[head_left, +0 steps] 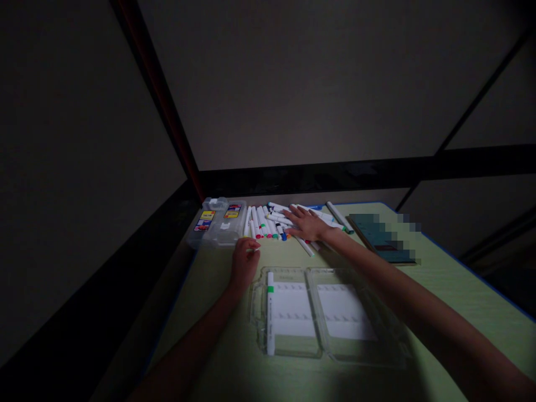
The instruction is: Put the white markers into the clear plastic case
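My right hand lies with fingers spread over a loose pile of white markers at the back of the table. My left hand is just in front of the row of markers, its fingers curled toward the thumb. A small pale spot shows at its fingertips; whether this is an object or a nail is unclear. Nearer to me a clear plastic case lies unfolded, with white slotted inserts in both halves. One white marker with a green band stands along its left side.
Closed clear boxes with yellow labels sit at the back left. A dark teal flat item, partly pixelated, is right of the markers. The pale green table has a blue edge, with a wall behind it.
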A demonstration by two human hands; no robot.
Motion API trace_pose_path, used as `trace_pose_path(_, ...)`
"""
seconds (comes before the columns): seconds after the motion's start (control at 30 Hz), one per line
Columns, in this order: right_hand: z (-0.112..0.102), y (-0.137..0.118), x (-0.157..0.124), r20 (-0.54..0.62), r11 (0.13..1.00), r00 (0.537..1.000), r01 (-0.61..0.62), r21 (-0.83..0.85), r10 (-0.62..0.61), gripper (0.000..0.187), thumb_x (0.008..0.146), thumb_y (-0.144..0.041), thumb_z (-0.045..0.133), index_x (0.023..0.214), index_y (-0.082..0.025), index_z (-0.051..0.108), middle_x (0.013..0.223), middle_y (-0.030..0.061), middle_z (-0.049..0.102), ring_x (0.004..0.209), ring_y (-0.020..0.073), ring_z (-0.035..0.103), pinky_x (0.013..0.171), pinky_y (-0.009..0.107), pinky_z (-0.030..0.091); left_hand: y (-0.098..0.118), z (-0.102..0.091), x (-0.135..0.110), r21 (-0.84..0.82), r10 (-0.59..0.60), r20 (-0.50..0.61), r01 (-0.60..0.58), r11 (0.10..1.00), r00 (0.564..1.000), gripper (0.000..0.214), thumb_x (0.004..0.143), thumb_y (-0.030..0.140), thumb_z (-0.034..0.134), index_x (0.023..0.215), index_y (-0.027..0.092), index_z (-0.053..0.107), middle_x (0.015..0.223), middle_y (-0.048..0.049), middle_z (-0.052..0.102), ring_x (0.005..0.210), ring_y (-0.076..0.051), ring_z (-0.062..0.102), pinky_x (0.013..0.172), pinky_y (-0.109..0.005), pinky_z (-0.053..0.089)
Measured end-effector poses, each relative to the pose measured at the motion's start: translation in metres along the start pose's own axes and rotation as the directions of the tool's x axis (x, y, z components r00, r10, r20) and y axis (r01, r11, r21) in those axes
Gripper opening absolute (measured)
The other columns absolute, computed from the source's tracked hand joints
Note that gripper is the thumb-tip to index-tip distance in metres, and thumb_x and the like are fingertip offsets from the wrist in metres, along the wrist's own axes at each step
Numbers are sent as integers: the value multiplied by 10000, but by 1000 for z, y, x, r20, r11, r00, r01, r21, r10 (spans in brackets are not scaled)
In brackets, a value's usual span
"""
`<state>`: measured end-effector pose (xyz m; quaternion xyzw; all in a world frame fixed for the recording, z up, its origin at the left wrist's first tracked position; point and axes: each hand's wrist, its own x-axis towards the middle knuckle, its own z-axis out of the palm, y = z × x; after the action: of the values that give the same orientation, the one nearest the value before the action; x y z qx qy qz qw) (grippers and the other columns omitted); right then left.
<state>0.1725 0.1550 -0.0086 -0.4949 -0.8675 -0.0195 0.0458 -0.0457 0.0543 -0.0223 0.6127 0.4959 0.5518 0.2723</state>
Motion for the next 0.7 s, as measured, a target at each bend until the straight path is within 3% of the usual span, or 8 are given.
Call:
trace_pose_path(0.1, -5, -8, -1, -26, 998, 998, 55, -6, -55, 664, 841, -538, 343, 1377, -185, 174, 1436, 149, 154, 1293, 330, 177, 986, 533, 210, -1, 0, 0, -4, 10, -2, -10, 1000, 1000, 118, 626, 49, 481, 657, 157, 518, 832, -30, 500, 811, -136, 508, 553, -191, 440)
trace_pose_path(0.3, -9, -39, -3, -26, 971, 971, 238, -14, -238, 622, 846, -565, 317, 1352, -209, 257, 1433, 121, 186, 1302, 261, 194, 1026, 498, 144, -1, 1, 0, -8, 7, 1, -7, 1000, 1000, 113, 631, 54, 481, 658, 157, 516, 836, -30, 500, 822, -140, 510, 580, -207, 447)
trace_pose_path(0.43, -2, -50, -3, -42, 969, 968, 246, -26, -247, 614, 839, -565, 336, 1316, -178, 342, 1434, 145, 159, 1305, 296, 167, 1018, 522, 135, -1, 1, 0, -3, 4, 3, -4, 1000, 1000, 117, 623, 51, 485, 652, 160, 516, 828, -30, 504, 822, -145, 511, 571, -206, 442)
trace_pose_path(0.57, 5, -49, 0, -75, 975, 972, 220, -32, -222, 631, 843, -544, 350, 1321, -133, 326, 1429, 168, 151, 1309, 317, 129, 1017, 541, 120, -2, 1, 0, -3, 11, 1, -11, 1000, 1000, 117, 622, 51, 487, 653, 160, 516, 825, -28, 506, 825, -143, 511, 576, -206, 442)
trace_pose_path(0.7, 7, -49, 1, -86, 964, 960, 265, -22, -266, 662, 857, -516, 341, 1341, -70, 263, 1430, 172, 135, 1325, 266, 67, 1061, 458, 87, -1, 1, 0, -5, 3, 8, -3, 1000, 1000, 117, 630, 49, 481, 652, 159, 514, 832, -31, 504, 829, -147, 512, 569, -207, 443)
